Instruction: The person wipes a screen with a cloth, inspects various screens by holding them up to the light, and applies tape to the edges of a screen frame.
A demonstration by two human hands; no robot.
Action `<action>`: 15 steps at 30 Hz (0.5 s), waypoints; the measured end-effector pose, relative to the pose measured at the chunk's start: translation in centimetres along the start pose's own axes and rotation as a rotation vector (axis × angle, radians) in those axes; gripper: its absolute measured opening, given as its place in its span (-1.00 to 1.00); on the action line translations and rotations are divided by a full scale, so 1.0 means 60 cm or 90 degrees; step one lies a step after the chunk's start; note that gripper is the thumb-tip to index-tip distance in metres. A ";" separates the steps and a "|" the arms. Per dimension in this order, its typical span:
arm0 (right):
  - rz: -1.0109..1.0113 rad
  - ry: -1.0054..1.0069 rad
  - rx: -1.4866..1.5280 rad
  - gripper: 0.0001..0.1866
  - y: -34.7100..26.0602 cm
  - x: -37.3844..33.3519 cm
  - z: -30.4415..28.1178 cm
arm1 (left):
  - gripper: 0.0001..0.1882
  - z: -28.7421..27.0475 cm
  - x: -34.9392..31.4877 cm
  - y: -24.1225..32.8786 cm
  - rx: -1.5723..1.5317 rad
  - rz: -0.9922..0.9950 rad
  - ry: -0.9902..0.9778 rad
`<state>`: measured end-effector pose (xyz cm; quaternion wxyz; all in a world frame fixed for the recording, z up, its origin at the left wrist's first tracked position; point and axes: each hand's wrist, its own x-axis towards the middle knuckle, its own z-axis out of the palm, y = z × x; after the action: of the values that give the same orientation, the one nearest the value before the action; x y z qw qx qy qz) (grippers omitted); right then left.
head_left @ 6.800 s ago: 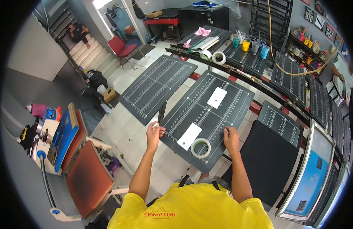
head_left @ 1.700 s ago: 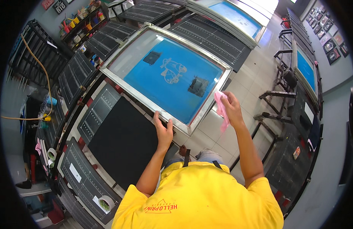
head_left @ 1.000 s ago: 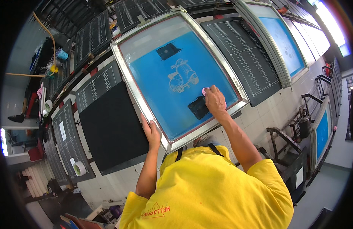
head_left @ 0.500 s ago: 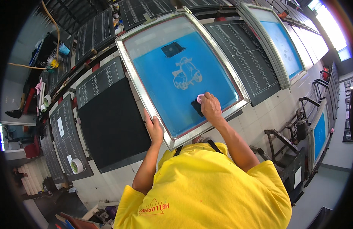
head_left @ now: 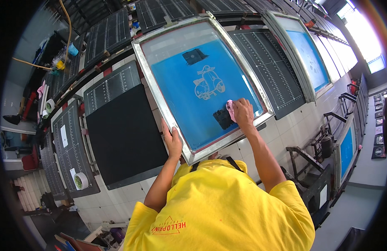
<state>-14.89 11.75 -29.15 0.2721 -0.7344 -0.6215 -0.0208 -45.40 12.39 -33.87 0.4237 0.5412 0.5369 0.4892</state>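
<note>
In front of me a silk screen (head_left: 172, 108) with a metal frame and blue coating lies tilted, bearing a pale scooter picture (head_left: 209, 83). My left hand (head_left: 172, 141) grips the frame's lower left side, with the thumb on top and some fingers hidden beneath the edge. Bunched in my right hand (head_left: 244, 115) is a pink cloth (head_left: 230, 110), pressed on the mesh at the lower right. Just left of the cloth is a dark patch (head_left: 222, 119). Another dark patch (head_left: 195, 56) lies above the scooter.
A black fabric piece (head_left: 122, 136) covers a printing board on my left. Further left, a roll of tape (head_left: 81, 180) rests on a marked board (head_left: 72, 154). To the right are a dark marked board (head_left: 266, 67) and a second screen (head_left: 308, 54), raised at a slant.
My right hand and the cloth have moved right across the mesh, and more of the lower dark patch now shows. My left hand keeps its place on the frame.
</note>
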 end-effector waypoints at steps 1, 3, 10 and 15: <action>-0.016 0.010 -0.009 -0.76 -0.009 -0.010 0.001 | -0.40 0.001 0.000 -0.004 -0.001 0.000 0.002; -0.060 0.036 -0.071 -0.77 -0.044 -0.022 -0.030 | -0.40 0.000 0.000 -0.006 -0.003 -0.003 0.006; -0.027 -0.005 -0.010 -0.82 -0.026 -0.031 0.028 | -0.40 0.000 -0.003 0.000 0.022 0.009 -0.006; -0.064 -0.029 -0.007 -0.87 -0.073 -0.039 0.032 | -0.39 -0.001 -0.001 0.011 0.060 0.020 -0.009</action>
<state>-20.04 10.77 -30.00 0.2522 -0.7041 -0.6635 -0.0211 -45.35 12.31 -33.23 0.3939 0.5724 0.5475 0.4662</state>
